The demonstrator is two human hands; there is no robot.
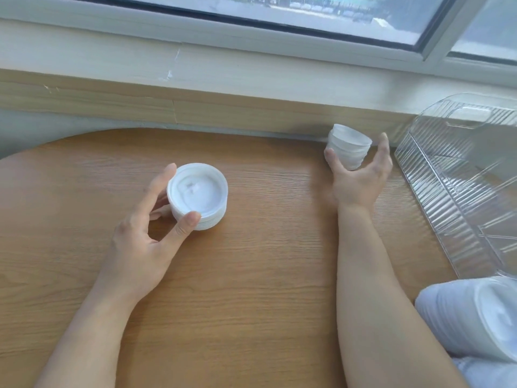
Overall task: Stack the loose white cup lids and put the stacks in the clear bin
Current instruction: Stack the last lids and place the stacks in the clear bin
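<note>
Lids are basically all stacked now, so it's bin time: the right hand (361, 177) has its stack of white lids (349, 151) lifted near the clear ribbed bin (447, 197), thumb and fingers spread around the sides, and I'd keep that stack level and lower it right into a compartment so it doesn't fan out. Left hand (145, 233) pinches the other lid stack (198, 196) thumb-and-fingers, sitting mid wooden table (251, 261); looks like that one goes next.

Wood-grain table (251, 261); ribbed clear-plastic bin (453, 197)
</note>
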